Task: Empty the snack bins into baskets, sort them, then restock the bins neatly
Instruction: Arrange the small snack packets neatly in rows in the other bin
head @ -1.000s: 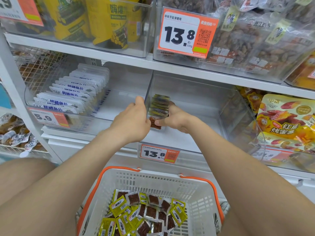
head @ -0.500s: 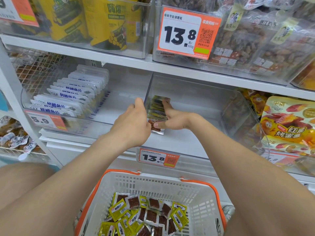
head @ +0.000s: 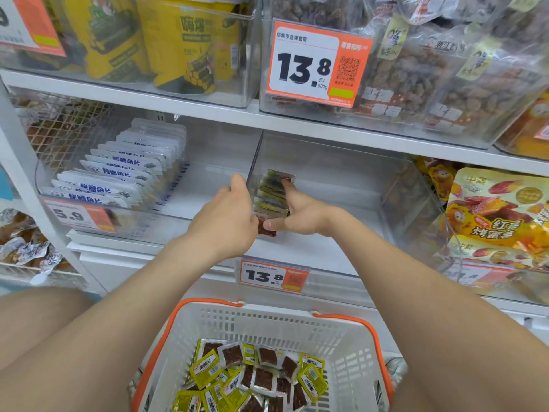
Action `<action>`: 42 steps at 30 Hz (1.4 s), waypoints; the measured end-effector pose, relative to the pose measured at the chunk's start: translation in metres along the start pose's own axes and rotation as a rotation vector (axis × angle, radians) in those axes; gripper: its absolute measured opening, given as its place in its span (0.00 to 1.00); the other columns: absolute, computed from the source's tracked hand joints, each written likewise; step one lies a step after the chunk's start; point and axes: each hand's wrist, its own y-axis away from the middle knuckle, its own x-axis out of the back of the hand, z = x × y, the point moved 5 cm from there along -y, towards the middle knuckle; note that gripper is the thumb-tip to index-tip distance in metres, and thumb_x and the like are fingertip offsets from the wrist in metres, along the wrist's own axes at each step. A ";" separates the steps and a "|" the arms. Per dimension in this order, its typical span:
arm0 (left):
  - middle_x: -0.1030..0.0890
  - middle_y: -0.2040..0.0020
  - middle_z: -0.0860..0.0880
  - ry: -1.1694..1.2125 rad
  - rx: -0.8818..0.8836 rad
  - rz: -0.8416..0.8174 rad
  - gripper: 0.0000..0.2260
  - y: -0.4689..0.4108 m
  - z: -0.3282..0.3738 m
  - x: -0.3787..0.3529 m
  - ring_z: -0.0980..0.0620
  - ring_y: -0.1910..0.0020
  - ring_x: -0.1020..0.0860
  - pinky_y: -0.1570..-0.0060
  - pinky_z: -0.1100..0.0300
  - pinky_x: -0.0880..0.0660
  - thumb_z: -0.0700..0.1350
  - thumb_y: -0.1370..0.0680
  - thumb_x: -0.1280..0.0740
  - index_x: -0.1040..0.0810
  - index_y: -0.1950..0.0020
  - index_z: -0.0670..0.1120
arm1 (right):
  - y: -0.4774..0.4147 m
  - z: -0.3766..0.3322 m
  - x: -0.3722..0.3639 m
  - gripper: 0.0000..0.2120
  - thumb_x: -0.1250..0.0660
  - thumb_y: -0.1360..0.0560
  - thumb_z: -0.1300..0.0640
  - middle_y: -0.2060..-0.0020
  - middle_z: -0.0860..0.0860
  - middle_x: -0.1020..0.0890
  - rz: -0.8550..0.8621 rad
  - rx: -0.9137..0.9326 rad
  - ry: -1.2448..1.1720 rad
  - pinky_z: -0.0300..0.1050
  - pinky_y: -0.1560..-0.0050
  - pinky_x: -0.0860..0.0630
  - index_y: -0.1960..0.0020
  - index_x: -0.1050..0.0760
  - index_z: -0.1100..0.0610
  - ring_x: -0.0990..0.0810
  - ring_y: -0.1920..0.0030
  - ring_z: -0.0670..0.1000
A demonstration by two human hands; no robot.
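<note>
Left hand, right hand, one stack

Nearest me, low down, the basket holds a heap of loose snack packets. Behind it on the shelf sits the clear bin, with a row of packets on edge along its left wall. My right hand is inside the bin, flanking the row, and my left hand is at the row's near left end; fish-slice packets lie further left, sweet-potato bags right.

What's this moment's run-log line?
phase: restocking | left hand: beside packet row | right hand: pinches packet row in clear bin | basket: loose packets inside
</note>
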 end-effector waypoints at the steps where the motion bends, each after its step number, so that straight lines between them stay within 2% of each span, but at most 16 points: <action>1: 0.29 0.53 0.45 -0.001 0.003 -0.001 0.08 0.000 0.000 0.000 0.40 0.54 0.25 0.55 0.45 0.26 0.42 0.19 0.39 0.39 0.47 0.45 | 0.002 0.001 0.003 0.57 0.23 0.24 0.56 0.27 0.45 0.29 -0.002 0.002 -0.011 0.43 0.31 0.27 0.16 0.65 0.52 0.27 0.29 0.49; 3: 0.28 0.53 0.45 -0.005 0.003 0.002 0.08 0.001 0.000 0.000 0.40 0.54 0.25 0.54 0.44 0.25 0.42 0.19 0.39 0.38 0.47 0.45 | 0.006 0.002 0.007 0.52 0.23 0.24 0.55 0.30 0.45 0.27 0.030 0.005 -0.024 0.42 0.36 0.25 0.16 0.58 0.51 0.25 0.32 0.48; 7: 0.28 0.54 0.45 -0.004 -0.011 0.012 0.08 0.001 -0.002 -0.001 0.41 0.54 0.25 0.54 0.44 0.25 0.43 0.19 0.39 0.38 0.46 0.45 | 0.003 0.001 0.008 0.46 0.20 0.27 0.56 0.34 0.46 0.27 0.170 -0.001 0.018 0.43 0.29 0.30 0.20 0.46 0.54 0.25 0.32 0.50; 10: 0.28 0.54 0.46 -0.006 -0.011 0.016 0.07 0.001 -0.003 -0.001 0.40 0.54 0.25 0.53 0.44 0.24 0.42 0.19 0.39 0.38 0.46 0.46 | 0.003 0.001 0.008 0.40 0.16 0.31 0.53 0.38 0.48 0.24 0.241 -0.097 0.012 0.49 0.33 0.24 0.28 0.38 0.54 0.21 0.37 0.53; 12: 0.29 0.53 0.46 -0.010 -0.014 0.018 0.07 0.003 -0.002 -0.002 0.40 0.54 0.25 0.53 0.43 0.24 0.42 0.19 0.39 0.38 0.46 0.45 | 0.004 0.004 0.008 0.40 0.15 0.33 0.53 0.40 0.50 0.22 0.244 -0.166 -0.075 0.50 0.43 0.17 0.33 0.39 0.53 0.19 0.41 0.53; 14: 0.29 0.52 0.45 -0.009 -0.016 0.020 0.06 0.004 -0.002 -0.002 0.40 0.53 0.25 0.53 0.44 0.24 0.41 0.18 0.40 0.37 0.45 0.45 | 0.006 0.004 0.009 0.45 0.15 0.33 0.53 0.41 0.49 0.22 0.222 -0.194 -0.127 0.46 0.52 0.17 0.29 0.42 0.52 0.18 0.42 0.53; 19: 0.30 0.53 0.47 0.013 -0.024 0.017 0.06 0.004 -0.001 -0.001 0.43 0.54 0.26 0.54 0.45 0.25 0.41 0.18 0.40 0.37 0.44 0.45 | 0.003 0.002 0.010 0.44 0.16 0.32 0.55 0.38 0.44 0.22 0.085 -0.139 -0.179 0.52 0.39 0.19 0.26 0.39 0.46 0.21 0.38 0.50; 24: 0.32 0.56 0.49 0.018 -0.025 0.036 0.06 0.001 -0.002 0.000 0.44 0.57 0.27 0.59 0.50 0.32 0.41 0.18 0.39 0.37 0.45 0.45 | 0.004 -0.003 0.015 0.46 0.16 0.31 0.55 0.36 0.41 0.23 0.044 -0.046 -0.106 0.39 0.55 0.19 0.22 0.40 0.45 0.21 0.41 0.44; 26: 0.31 0.56 0.48 0.003 -0.027 0.045 0.06 0.002 -0.002 -0.001 0.42 0.56 0.27 0.58 0.50 0.32 0.41 0.18 0.40 0.38 0.46 0.45 | 0.007 -0.001 0.022 0.38 0.16 0.31 0.59 0.41 0.40 0.21 0.073 -0.040 -0.112 0.39 0.53 0.16 0.29 0.32 0.46 0.20 0.41 0.44; 27: 0.31 0.54 0.47 -0.004 -0.028 0.048 0.06 0.002 -0.002 -0.001 0.41 0.55 0.27 0.58 0.49 0.30 0.41 0.18 0.40 0.38 0.46 0.45 | 0.010 -0.001 0.024 0.29 0.17 0.31 0.60 0.46 0.40 0.21 0.092 -0.045 -0.110 0.39 0.53 0.16 0.37 0.27 0.46 0.19 0.45 0.44; 29: 0.30 0.52 0.46 -0.017 -0.031 0.048 0.06 0.004 -0.001 -0.002 0.39 0.54 0.26 0.56 0.47 0.28 0.41 0.18 0.40 0.37 0.46 0.45 | 0.008 -0.001 0.021 0.21 0.17 0.30 0.62 0.53 0.42 0.19 0.121 -0.053 -0.130 0.36 0.56 0.18 0.50 0.27 0.48 0.19 0.53 0.41; 31: 0.31 0.52 0.46 -0.023 -0.021 0.045 0.06 0.005 -0.001 -0.002 0.39 0.54 0.26 0.56 0.46 0.27 0.40 0.18 0.40 0.38 0.46 0.45 | 0.002 0.000 0.011 0.19 0.18 0.29 0.59 0.47 0.47 0.16 0.134 -0.093 -0.108 0.43 0.42 0.19 0.44 0.23 0.51 0.17 0.46 0.48; 33: 0.31 0.52 0.46 -0.024 -0.011 0.048 0.06 0.005 0.000 -0.001 0.38 0.55 0.27 0.56 0.47 0.29 0.40 0.18 0.40 0.38 0.47 0.45 | -0.001 -0.003 0.000 0.25 0.21 0.26 0.56 0.37 0.49 0.18 0.106 -0.113 -0.077 0.49 0.31 0.26 0.32 0.26 0.54 0.21 0.36 0.52; 38: 0.33 0.55 0.48 -0.024 -0.015 0.060 0.06 0.007 0.002 -0.001 0.40 0.56 0.27 0.57 0.47 0.31 0.40 0.18 0.40 0.38 0.47 0.45 | 0.004 -0.001 -0.007 0.34 0.23 0.25 0.52 0.29 0.47 0.24 0.065 -0.152 -0.164 0.49 0.28 0.34 0.23 0.34 0.51 0.27 0.28 0.52; 40: 0.32 0.55 0.48 -0.010 -0.016 0.067 0.06 0.007 0.000 -0.001 0.41 0.56 0.27 0.58 0.49 0.32 0.41 0.18 0.40 0.38 0.47 0.45 | 0.009 -0.004 -0.006 0.27 0.22 0.25 0.53 0.34 0.47 0.21 0.082 -0.177 -0.191 0.48 0.35 0.30 0.29 0.29 0.49 0.25 0.32 0.53; 42: 0.29 0.53 0.46 0.011 -0.008 0.074 0.05 0.006 -0.003 0.000 0.42 0.55 0.28 0.58 0.51 0.33 0.42 0.18 0.39 0.36 0.45 0.45 | 0.013 -0.003 -0.003 0.15 0.21 0.25 0.58 0.47 0.47 0.18 0.141 -0.188 -0.231 0.48 0.44 0.25 0.45 0.25 0.50 0.21 0.44 0.51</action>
